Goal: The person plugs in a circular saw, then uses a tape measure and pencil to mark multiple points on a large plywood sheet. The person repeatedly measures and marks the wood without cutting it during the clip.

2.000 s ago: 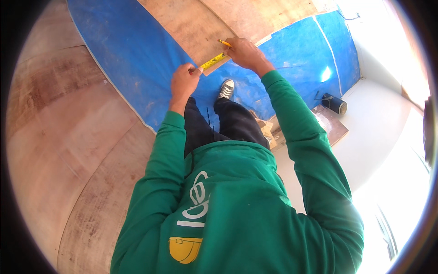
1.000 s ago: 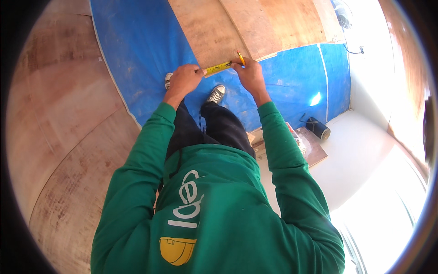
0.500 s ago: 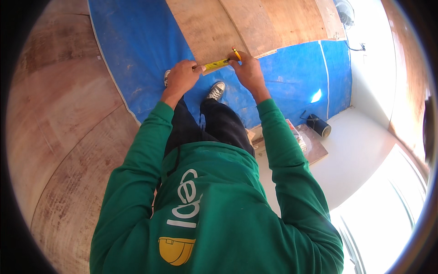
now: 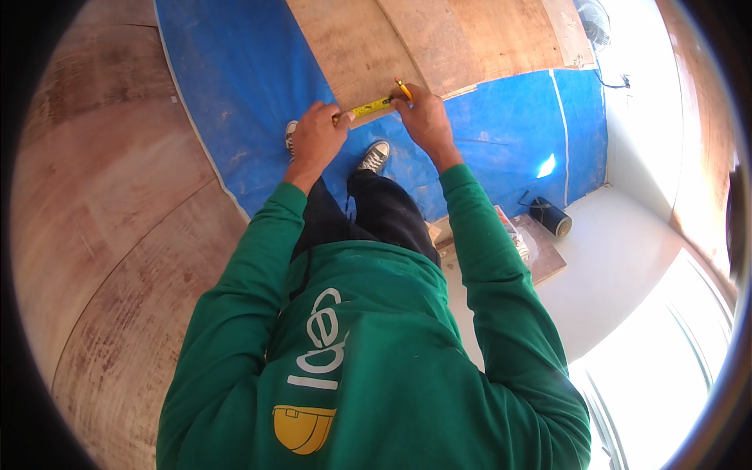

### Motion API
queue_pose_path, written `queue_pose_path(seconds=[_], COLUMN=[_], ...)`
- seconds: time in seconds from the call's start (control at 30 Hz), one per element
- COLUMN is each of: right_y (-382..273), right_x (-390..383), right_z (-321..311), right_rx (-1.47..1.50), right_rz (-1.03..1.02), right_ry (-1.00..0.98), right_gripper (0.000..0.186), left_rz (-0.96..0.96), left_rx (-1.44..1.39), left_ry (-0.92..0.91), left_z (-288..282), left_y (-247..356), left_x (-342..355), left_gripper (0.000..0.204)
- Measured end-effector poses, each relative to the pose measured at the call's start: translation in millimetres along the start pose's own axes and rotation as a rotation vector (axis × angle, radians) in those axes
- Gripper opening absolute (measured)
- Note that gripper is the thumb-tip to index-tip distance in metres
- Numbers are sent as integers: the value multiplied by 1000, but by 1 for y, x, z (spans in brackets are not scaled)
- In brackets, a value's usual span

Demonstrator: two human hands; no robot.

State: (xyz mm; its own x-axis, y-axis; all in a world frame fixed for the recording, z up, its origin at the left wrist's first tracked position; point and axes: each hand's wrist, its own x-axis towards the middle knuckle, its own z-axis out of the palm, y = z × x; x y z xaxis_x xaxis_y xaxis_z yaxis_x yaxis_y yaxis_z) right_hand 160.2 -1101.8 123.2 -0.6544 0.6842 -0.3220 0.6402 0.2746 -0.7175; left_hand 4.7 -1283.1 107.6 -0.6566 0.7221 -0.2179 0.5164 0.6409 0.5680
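A yellow tape measure (image 4: 370, 107) is stretched between my hands, its blade along the near edge of a plywood board (image 4: 352, 59). My left hand (image 4: 319, 139) is closed on the tape's left part, at the board's near left corner. At the tape's other end, the fingers of my right hand (image 4: 427, 123) pinch it. A yellow pencil (image 4: 403, 88) also sticks up from the right hand, its tip pointing away from me. The tape's case cannot be made out behind my fingers.
Blue sheeting (image 4: 235, 94) covers the floor under my shoes (image 4: 375, 156). More wooden sheets (image 4: 501, 35) lie at the far right, near a fan (image 4: 593, 23). To the right are a dark cylinder (image 4: 551, 217) and a small board (image 4: 542, 254). Reddish-brown panels (image 4: 117, 196) stretch along the left.
My left hand has shifted slightly right along the board's edge. The pencil in my right hand has tipped a little to the left and away. The tape stays along the same edge.
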Motion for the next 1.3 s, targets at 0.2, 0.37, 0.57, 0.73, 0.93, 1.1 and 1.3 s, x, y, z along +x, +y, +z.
queue_pose_path(seconds=[0.2, 0.37, 0.57, 0.73, 0.93, 1.1, 1.3], right_y=[-1, 6, 12, -11, -26, -32, -84], right_x=[0, 0, -2, -8, -18, 13, 101], right_z=[1, 7, 10, -12, -28, -49, -77], right_rx=[50, 0, -123, 179, 231, 343, 373], right_rz=[-124, -159, -216, -156, -13, 116, 100], right_ry=[64, 69, 124, 191, 258, 334, 381], right_gripper=[26, 23, 31, 33, 36, 44, 52], left_rz=[32, 68, 181, 20, -285, -170, -304], left_rx=[-10, 14, 136, -130, -953, -1307, -1316], left_ry=[93, 116, 97, 129, -82, 26, -337], left_z=[7, 11, 11, -23, -96, -191, -201], left_y=[0, -2, -3, 3, 18, 30, 18], left_x=[-5, -4, -5, 19, 56, 101, 207], left_gripper=[34, 32, 27, 27, 27, 21, 19])
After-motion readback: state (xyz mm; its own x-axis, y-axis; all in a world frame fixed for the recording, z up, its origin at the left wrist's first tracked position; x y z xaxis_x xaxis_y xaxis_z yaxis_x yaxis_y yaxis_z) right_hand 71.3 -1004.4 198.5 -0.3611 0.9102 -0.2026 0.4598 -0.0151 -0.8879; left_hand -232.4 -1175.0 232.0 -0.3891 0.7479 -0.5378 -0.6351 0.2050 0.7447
